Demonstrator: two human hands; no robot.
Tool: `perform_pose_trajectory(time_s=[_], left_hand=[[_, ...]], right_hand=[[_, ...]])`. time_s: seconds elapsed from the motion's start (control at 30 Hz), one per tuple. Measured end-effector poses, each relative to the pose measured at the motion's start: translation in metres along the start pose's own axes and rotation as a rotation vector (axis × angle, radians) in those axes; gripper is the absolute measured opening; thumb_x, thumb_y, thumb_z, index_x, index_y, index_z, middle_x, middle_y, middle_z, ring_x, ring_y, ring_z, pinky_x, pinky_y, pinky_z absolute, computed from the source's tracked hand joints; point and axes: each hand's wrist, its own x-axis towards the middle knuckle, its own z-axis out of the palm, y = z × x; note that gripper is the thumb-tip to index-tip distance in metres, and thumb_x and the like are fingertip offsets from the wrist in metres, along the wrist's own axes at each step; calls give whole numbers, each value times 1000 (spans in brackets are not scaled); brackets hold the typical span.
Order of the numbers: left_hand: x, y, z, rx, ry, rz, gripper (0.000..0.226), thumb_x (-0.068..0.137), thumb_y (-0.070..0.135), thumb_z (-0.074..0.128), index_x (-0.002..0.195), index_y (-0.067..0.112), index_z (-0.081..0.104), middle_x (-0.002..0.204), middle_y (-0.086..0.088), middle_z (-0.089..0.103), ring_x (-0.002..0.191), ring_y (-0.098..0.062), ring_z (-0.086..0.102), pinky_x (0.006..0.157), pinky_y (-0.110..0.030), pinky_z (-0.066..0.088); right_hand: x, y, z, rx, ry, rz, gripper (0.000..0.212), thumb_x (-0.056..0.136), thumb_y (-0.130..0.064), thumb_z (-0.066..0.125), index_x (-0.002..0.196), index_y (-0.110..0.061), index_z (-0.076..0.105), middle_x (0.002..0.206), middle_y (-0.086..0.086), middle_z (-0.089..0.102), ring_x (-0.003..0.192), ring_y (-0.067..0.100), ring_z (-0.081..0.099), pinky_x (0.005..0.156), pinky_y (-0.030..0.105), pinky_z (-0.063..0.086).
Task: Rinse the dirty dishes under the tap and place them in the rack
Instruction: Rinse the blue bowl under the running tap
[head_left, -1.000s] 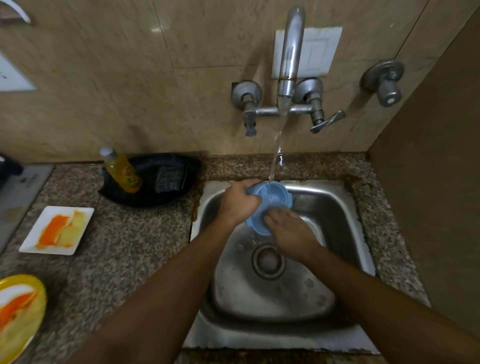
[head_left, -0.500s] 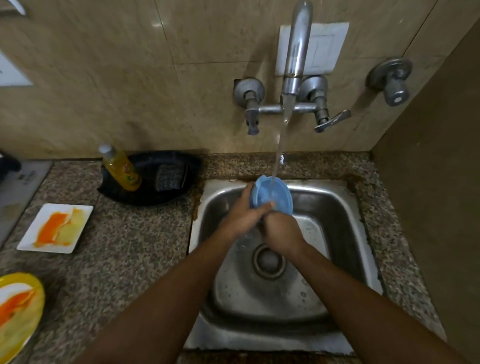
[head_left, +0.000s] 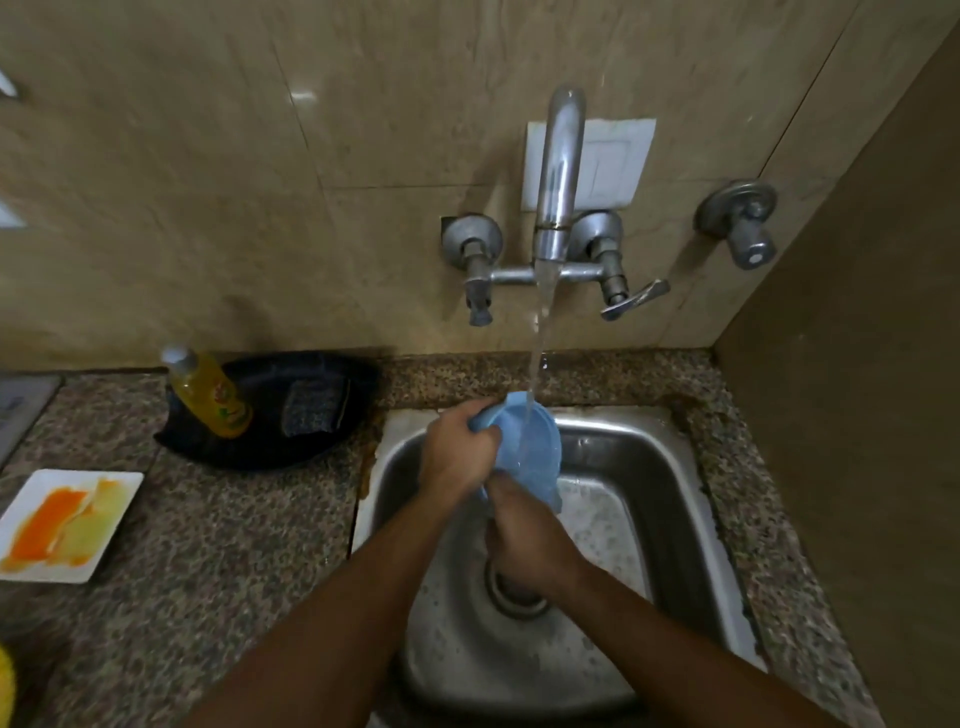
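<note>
A small light-blue bowl (head_left: 535, 447) is tilted on edge over the steel sink (head_left: 649, 499), and water from the tap (head_left: 558, 176) runs onto its inside. My left hand (head_left: 457, 452) grips the bowl's upper left rim. My right hand (head_left: 524, 540) holds the bowl from below, its fingers curled at the lower rim. A white square plate (head_left: 67, 525) smeared orange and yellow lies on the counter at the left. A sliver of a yellow plate (head_left: 5, 686) shows at the bottom left edge.
A black tray (head_left: 311, 415) behind the counter holds a yellow dish-soap bottle (head_left: 213, 392) and a scrub pad (head_left: 314, 405). The tap's lever handle (head_left: 634, 299) points right. A wall stands close on the right. No rack is in view.
The bowl has been turned from lying flatter to standing more on edge under the stream. My left hand shifted to its upper left rim and my right hand dropped beneath it.
</note>
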Motion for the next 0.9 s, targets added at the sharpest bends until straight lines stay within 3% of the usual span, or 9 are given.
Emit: perform_pose_trajectory(time_s=[0.1, 0.17, 0.3, 0.4, 0.5, 0.63, 0.73, 0.83, 0.9], left_hand=[[-2, 4, -6, 105, -53, 54, 46, 81, 12, 63, 123, 30, 67, 114, 3, 71, 102, -18, 66, 85, -33, 55], [-7, 4, -4, 133, -76, 67, 46, 79, 15, 63, 121, 33, 67, 108, 5, 73, 95, -16, 66, 82, -30, 54], [4, 8, -11, 175, -31, 62, 42, 74, 21, 60, 111, 37, 72, 103, 4, 75, 92, -19, 68, 87, -35, 56], [-1, 7, -14, 218, -138, 80, 43, 71, 20, 64, 111, 36, 73, 98, 5, 75, 88, -15, 67, 82, -32, 56], [7, 9, -13, 228, -204, 38, 40, 68, 26, 64, 107, 32, 74, 92, 3, 75, 83, -16, 68, 80, -33, 57], [16, -1, -15, -74, -255, -119, 51, 77, 24, 70, 127, 28, 61, 116, 0, 69, 103, -21, 66, 95, -44, 53], [-9, -19, 1, -118, -273, -79, 60, 78, 23, 72, 131, 38, 50, 126, 3, 63, 109, -20, 62, 91, -46, 56], [-14, -24, 2, -136, -44, -100, 51, 84, 14, 56, 130, 37, 58, 126, 3, 65, 110, -20, 62, 94, -42, 55], [-8, -24, -4, -101, -87, -106, 52, 81, 8, 55, 125, 34, 65, 122, 1, 68, 107, -19, 64, 90, -36, 55]], right_hand=[[-3, 37, -15, -252, 43, -191, 39, 71, -17, 70, 110, -17, 62, 107, 3, 65, 96, 24, 60, 88, 30, 43], [2, 36, -14, -267, 33, -88, 33, 72, -20, 64, 105, -15, 62, 103, 8, 64, 93, 29, 61, 86, 37, 46], [-5, 15, 5, -79, -75, -132, 57, 73, -12, 63, 128, -15, 53, 121, 6, 62, 110, 22, 58, 97, 34, 47], [-8, 52, -10, -448, -19, -261, 46, 75, -21, 70, 120, -16, 62, 117, 6, 65, 110, 25, 59, 103, 37, 41], [-7, 40, -9, -475, 36, -182, 37, 72, -22, 70, 107, -15, 69, 103, 8, 70, 97, 26, 66, 96, 38, 50], [-1, 5, -11, -318, -1, 48, 30, 91, -24, 56, 120, -19, 60, 101, 5, 71, 89, 27, 68, 76, 34, 55], [5, -1, -7, -119, 35, 140, 26, 96, -25, 50, 121, -20, 57, 102, 2, 70, 87, 18, 67, 67, 21, 41], [0, -9, 5, 79, 23, 95, 37, 95, -24, 49, 131, -26, 51, 114, -3, 65, 95, 6, 60, 77, 17, 42], [-2, 12, 4, -34, -71, -20, 47, 85, -24, 59, 131, -26, 51, 123, -4, 62, 107, 11, 59, 89, 23, 46]])
